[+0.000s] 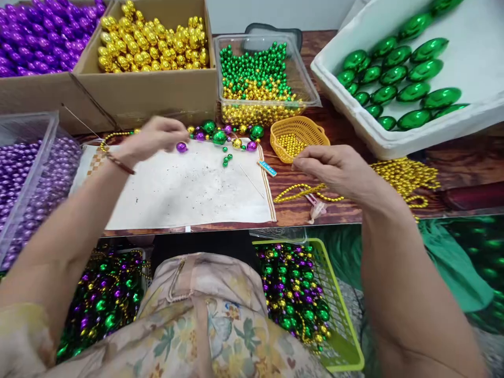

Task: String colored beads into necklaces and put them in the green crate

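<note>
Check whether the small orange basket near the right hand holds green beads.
No, the beads visible in the small orange basket are gold.

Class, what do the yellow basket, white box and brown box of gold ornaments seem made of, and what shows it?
Yellow basket: likely plastic, faint sheen; molded lattice walls.
White box: probably polystyrene foam, matte; thick, chunky walls.
Brown box: apparently cardboard, matte; thin, flat tan panels.

My feed shows a glossy wood bench (289, 176), a matt cloth towel (173, 197), a dull cardboard box (145, 94), a clear plastic tub (301, 79), a plastic basket (301, 126) and a matt foam crate (480, 63); the beads (219, 137) look smooth and metallic to me.
</note>
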Tool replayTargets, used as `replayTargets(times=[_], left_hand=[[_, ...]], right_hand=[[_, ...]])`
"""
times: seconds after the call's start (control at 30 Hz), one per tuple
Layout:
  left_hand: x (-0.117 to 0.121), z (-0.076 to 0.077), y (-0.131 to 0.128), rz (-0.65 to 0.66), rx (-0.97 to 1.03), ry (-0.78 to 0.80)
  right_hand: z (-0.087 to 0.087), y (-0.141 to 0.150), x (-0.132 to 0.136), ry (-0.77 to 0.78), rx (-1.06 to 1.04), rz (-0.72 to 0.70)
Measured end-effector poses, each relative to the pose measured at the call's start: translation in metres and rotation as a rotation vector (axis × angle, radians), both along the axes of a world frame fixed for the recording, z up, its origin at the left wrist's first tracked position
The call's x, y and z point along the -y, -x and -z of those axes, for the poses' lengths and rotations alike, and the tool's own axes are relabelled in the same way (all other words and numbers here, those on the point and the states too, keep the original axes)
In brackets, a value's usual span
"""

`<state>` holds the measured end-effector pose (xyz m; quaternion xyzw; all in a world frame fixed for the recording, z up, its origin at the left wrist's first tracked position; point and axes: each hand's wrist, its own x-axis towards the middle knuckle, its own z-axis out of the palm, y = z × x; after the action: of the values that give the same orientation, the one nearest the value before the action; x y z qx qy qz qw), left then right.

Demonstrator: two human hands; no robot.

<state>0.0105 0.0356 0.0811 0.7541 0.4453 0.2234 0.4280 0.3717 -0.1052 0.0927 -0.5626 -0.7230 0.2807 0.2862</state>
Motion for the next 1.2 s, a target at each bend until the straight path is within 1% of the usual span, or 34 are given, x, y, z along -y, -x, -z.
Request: replayTargets(times=[0.03, 0.1, 0.13, 0.17, 0.2, 0.23, 0.27, 0.3, 0.33, 0.37, 0.4, 0.47, 0.5, 0.53, 0.57, 0.63, 0.7, 0.77, 0.83, 0.9, 0.97, 1.03, 1.13, 1.2], left_hand=[[-0.012, -0.006, 0.024, -0.095, -0.069, -0.056], [-0.032, -0.014, 0.063, -0.296, -0.204, -0.266], [-0.040, -0.016, 0.075, -0.386, -0.267, -0.368], [-0.046, -0.017, 0.082, -0.462, -0.342, -0.437], [-0.048, -0.015, 0.084, -0.519, -0.425, -0.493], [-0.047, -0.012, 0.079, -0.548, -0.512, -0.538], [-0.042, -0.007, 0.069, -0.555, -0.582, -0.579], [-0.034, 0.000, 0.053, -0.528, -0.624, -0.626], [-0.021, 0.009, 0.034, -0.473, -0.616, -0.682], [-0.006, 0.020, 0.012, -0.402, -0.510, -0.696], [0.011, 0.032, -0.012, -0.268, -0.374, -0.648], [0.046, 0.055, -0.057, -0.055, -0.280, -0.573], [0.061, 0.065, -0.077, 0.030, -0.183, -0.484], [0.074, 0.074, -0.093, 0.061, -0.119, -0.404], [0.083, 0.081, -0.104, 0.058, -0.079, -0.332], [0.093, 0.091, -0.116, 0.007, -0.059, -0.232], [0.094, 0.094, -0.117, -0.041, -0.092, -0.204], [0.091, 0.094, -0.110, -0.058, -0.127, -0.214], [0.087, 0.091, -0.100, -0.047, -0.156, -0.209], [0.085, 0.088, -0.088, -0.021, -0.187, -0.167], [0.084, 0.086, -0.077, 0.014, -0.194, -0.074], [0.084, 0.084, -0.067, 0.022, -0.143, 0.039], [0.086, 0.078, -0.057, -0.025, -0.016, 0.171], [0.089, 0.071, -0.054, -0.049, 0.036, 0.255]], right_hand=[[0.003, 0.001, 0.000, 0.023, 0.019, -0.009], [0.016, 0.016, -0.005, 0.050, 0.079, -0.036], [0.026, 0.029, -0.009, 0.062, 0.133, -0.058], [0.036, 0.044, -0.014, 0.066, 0.180, -0.060], [0.047, 0.059, -0.019, 0.068, 0.234, -0.067], [0.058, 0.072, -0.024, 0.072, 0.293, -0.077], [0.067, 0.084, -0.028, 0.081, 0.331, -0.075], [0.076, 0.092, -0.031, 0.091, 0.346, -0.080], [0.083, 0.097, -0.033, 0.103, 0.342, -0.084], [0.088, 0.100, -0.033, 0.113, 0.315, -0.087], [0.092, 0.100, -0.033, 0.120, 0.273, -0.089], [0.098, 0.097, -0.032, 0.126, 0.175, -0.084], [0.099, 0.096, -0.030, 0.127, 0.132, -0.077], [0.101, 0.095, -0.028, 0.131, 0.098, -0.067], [0.102, 0.095, -0.026, 0.136, 0.071, -0.053], [0.104, 0.098, -0.021, 0.149, 0.027, -0.025], [0.105, 0.102, -0.015, 0.145, -0.002, 0.011], [0.105, 0.103, -0.009, 0.137, 0.010, 0.034], [0.106, 0.100, -0.005, 0.139, 0.078, 0.021], [0.107, 0.091, -0.001, 0.148, 0.193, -0.027], [0.109, 0.076, 0.001, 0.155, 0.345, -0.040], [0.113, 0.056, 0.002, 0.156, 0.485, -0.016], [0.119, 0.019, 0.004, 0.118, 0.617, 0.005], [0.123, -0.007, 0.006, 0.078, 0.673, 0.058]])
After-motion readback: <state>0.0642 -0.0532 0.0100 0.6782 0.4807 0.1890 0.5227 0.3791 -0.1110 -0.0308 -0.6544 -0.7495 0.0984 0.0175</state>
